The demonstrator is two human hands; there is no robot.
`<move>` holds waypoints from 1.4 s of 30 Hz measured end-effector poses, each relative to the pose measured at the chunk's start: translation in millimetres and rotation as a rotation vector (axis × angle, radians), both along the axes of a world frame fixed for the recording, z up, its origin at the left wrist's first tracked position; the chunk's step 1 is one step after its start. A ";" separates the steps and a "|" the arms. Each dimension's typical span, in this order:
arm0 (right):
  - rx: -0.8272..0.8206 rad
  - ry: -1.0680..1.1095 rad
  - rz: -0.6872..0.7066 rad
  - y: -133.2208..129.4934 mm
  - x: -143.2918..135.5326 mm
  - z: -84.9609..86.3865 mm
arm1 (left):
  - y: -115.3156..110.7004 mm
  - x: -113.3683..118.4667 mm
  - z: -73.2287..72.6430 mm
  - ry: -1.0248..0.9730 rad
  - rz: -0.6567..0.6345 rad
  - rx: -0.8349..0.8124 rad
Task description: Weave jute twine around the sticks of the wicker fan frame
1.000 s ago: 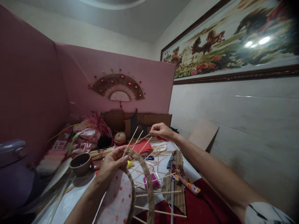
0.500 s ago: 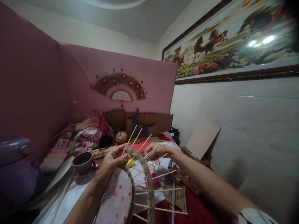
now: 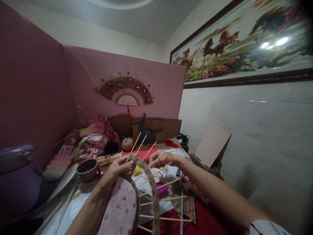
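My left hand (image 3: 119, 167) is closed round the upper end of a half-made fan, thumb on the near side. The fan has a half-round base (image 3: 119, 205) in white cloth with red dots. Thin wooden sticks (image 3: 172, 198) spread out from it, and a braided twine band (image 3: 155, 193) arches across them. Just right of the band, behind the sticks, is my right hand (image 3: 158, 159). Its fingers are curled together; what they hold, if anything, is too small to make out.
A finished fan (image 3: 127, 94) hangs on the pink board. Behind my hands lie a twine ball (image 3: 127, 143), a cloth and yarn heap (image 3: 94, 138) and a red sheet (image 3: 140, 153). A brown cup (image 3: 87, 171) stands left; corrugated card (image 3: 187, 207) lies right.
The fan has shifted slightly left in my left hand's hold. My right hand has moved a little left and stays curled beside the band.
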State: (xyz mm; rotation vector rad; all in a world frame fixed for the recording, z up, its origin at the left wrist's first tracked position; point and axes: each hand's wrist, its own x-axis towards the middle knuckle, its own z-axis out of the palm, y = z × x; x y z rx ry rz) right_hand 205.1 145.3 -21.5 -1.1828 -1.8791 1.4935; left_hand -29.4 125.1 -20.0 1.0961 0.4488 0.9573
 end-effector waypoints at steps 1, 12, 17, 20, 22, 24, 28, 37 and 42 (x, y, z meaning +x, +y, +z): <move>0.018 0.001 -0.013 0.6 1.7 1.8 | 0.5 -0.4 -0.6 0.009 -0.006 -0.005; 0.234 0.027 -0.102 -1.6 20.9 39.6 | 6.1 -1.3 -7.2 0.030 -0.031 -0.018; 0.323 -0.023 -0.109 -3.6 23.0 57.9 | 7.2 -1.3 -9.0 0.025 -0.017 -0.010; 0.439 -0.036 -0.124 -18.0 17.8 67.3 | 8.7 -3.3 -9.6 0.038 -0.014 -0.015; 0.547 -0.061 -0.112 -34.5 10.3 68.8 | 8.7 -4.3 -9.5 0.040 -0.019 -0.017; 0.798 -0.204 0.014 -52.4 0.6 65.1 | 8.0 -4.3 -9.3 0.036 -0.031 -0.005; 1.054 -0.405 0.182 -76.7 -18.4 49.0 | 7.2 -1.5 -9.0 0.044 -0.047 0.015; 1.158 -0.449 0.172 -82.2 -24.6 41.8 | 11.1 -3.0 -9.6 0.042 -0.071 0.036; 1.151 -0.506 0.093 -82.5 -14.1 42.1 | 11.2 -3.5 -9.7 -0.011 -0.090 -0.006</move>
